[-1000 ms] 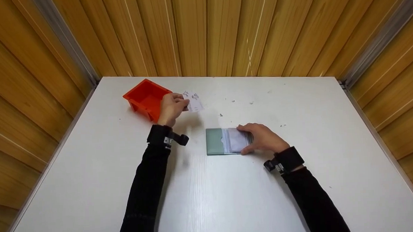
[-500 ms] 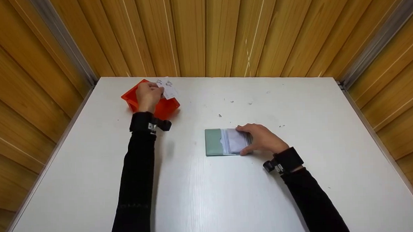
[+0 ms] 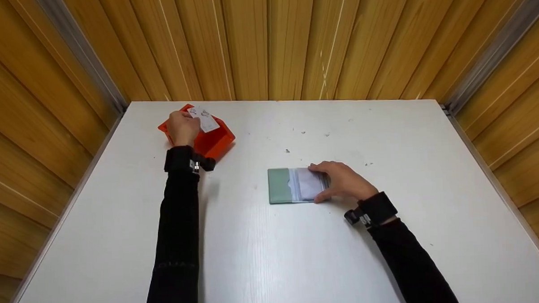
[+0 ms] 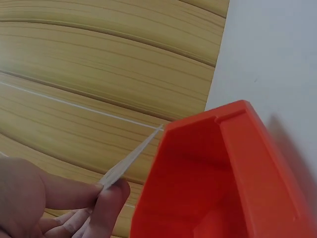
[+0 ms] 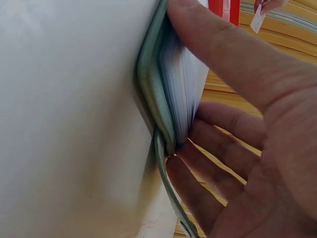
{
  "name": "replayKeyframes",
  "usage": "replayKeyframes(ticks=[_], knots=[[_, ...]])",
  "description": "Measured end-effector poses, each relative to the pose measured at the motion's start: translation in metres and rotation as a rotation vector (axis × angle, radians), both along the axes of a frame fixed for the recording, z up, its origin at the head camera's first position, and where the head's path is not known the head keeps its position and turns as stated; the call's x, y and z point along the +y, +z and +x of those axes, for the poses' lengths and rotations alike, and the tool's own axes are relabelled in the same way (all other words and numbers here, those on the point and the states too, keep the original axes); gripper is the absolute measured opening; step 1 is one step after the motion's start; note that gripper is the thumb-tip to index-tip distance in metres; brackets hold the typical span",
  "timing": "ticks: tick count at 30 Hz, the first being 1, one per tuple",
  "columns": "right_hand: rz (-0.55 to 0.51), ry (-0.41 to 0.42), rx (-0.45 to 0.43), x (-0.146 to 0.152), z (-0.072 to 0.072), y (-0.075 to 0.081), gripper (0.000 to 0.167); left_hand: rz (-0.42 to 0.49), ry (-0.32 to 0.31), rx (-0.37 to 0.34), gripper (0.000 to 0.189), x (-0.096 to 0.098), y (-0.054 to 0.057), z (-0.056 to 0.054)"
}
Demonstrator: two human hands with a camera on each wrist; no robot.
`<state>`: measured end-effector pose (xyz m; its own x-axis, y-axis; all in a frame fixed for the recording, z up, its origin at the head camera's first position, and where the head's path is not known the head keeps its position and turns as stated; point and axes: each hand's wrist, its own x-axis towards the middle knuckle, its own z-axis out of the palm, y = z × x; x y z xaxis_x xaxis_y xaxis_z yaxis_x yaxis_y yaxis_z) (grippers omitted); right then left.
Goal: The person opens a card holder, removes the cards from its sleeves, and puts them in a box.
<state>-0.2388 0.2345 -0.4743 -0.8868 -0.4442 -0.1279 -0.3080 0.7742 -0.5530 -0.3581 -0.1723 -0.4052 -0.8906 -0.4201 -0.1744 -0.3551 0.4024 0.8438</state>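
My left hand (image 3: 182,126) pinches a white card (image 3: 204,118) with dark printed marks between thumb and fingers, over the orange-red plastic bin (image 3: 220,142) at the table's back left. Seen edge-on in the left wrist view, the card (image 4: 130,162) slants up beside the bin's rim. A green card holder (image 3: 279,186) lies opened on the table, a stack of clear sleeves on its right part. My right hand (image 3: 346,182) grips that part, thumb at the near edge and fingers at the far edge. In the right wrist view a green strap (image 5: 171,193) hangs off the holder (image 5: 148,82).
The white table (image 3: 255,259) is bounded by yellow wood-patterned panels (image 3: 288,43) at the back and both sides. Several small dark specks (image 3: 287,151) dot the tabletop behind the holder. A black wrist camera (image 3: 205,162) juts out from the left wrist.
My left hand has carried the card leftward and back from beside the bin to over it. The right hand and the card holder have stayed in place.
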Motion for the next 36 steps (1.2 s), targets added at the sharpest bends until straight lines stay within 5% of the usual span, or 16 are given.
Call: replayKeyframes(ticks=[6, 13, 24, 36], knots=[[0.033, 0.014, 0.015, -0.001, 0.001, 0.001, 0.089, -0.144, -0.014, 0.032, 0.022, 0.001, -0.011, 0.003], [0.042, 0.0, 0.003, -0.003, 0.001, 0.003, 0.09, -0.2, -0.052, 0.053, 0.021, 0.004, -0.019, 0.003], [0.031, 0.013, 0.006, -0.006, 0.001, 0.002, 0.09, -0.333, -0.116, 0.041, 0.036, 0.008, -0.028, 0.005], [0.017, 0.021, 0.013, -0.008, 0.001, 0.003, 0.091, -0.542, -0.139, -0.037, 0.028, 0.02, -0.031, 0.006]])
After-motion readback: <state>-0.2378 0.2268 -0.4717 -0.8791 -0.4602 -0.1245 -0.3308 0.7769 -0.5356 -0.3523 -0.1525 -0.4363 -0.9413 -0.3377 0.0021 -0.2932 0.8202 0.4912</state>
